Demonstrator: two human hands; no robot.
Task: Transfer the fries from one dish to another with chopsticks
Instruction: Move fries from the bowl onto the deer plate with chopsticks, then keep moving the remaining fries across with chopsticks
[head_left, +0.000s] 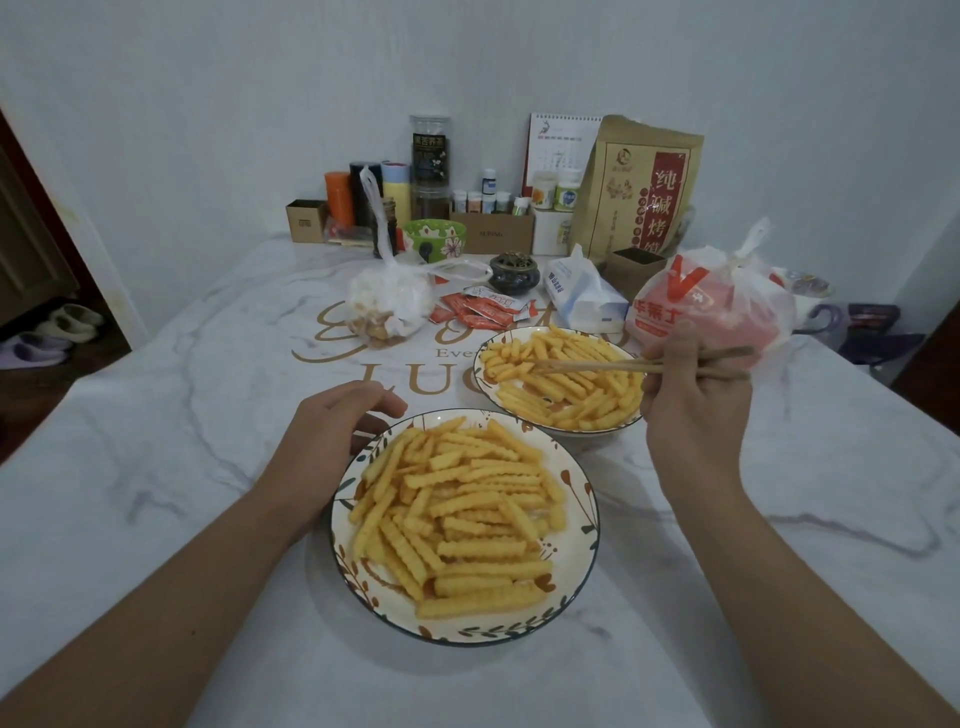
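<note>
Wooden chopsticks (597, 366) gripped in right hand (696, 395), tips down in the fries (563, 384) on far plate (485, 353). Left hand (332, 426) loosely curled, holding nothing, resting beside near plate (582, 499), also full. Risk: crinkle fries may slip from the tips mid-carry and land on the marbled white table (156, 467). Cluttered back edge, pale wall (260, 78).
</note>
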